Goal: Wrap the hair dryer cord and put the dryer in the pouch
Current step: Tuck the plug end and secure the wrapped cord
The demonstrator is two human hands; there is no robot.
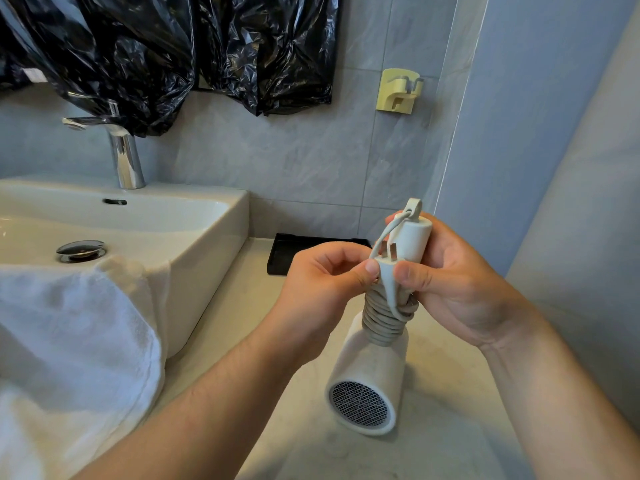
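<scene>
Dryer (370,372) hung low over the counter (433,445), its grille end down and toward the camera and its handle (415,237) up, so the handle was free for the wrapping. Whether the body touched the counter could not be told. The cord (382,323) lay in tight coils round the lower handle, so the winding seemed almost done.

The right hand (457,282) was curled round the handle from behind, with the thumb pressed on the last loop, probably to stop the coils from loosening. The left hand (318,289) pinched the plug (389,268) between thumb and forefinger, prongs up, I think to tuck this end under a coil.

A white towel (69,323) hung over the front edge of the sink (207,230) at the left. A black tray (287,252) lay on the counter behind the hands, against the wall. Farther back stood the faucet (126,157), and a yellow holder (398,91) was fixed on the tiles. Black bags (138,46) hung on the wall above. No pouch was in view.
</scene>
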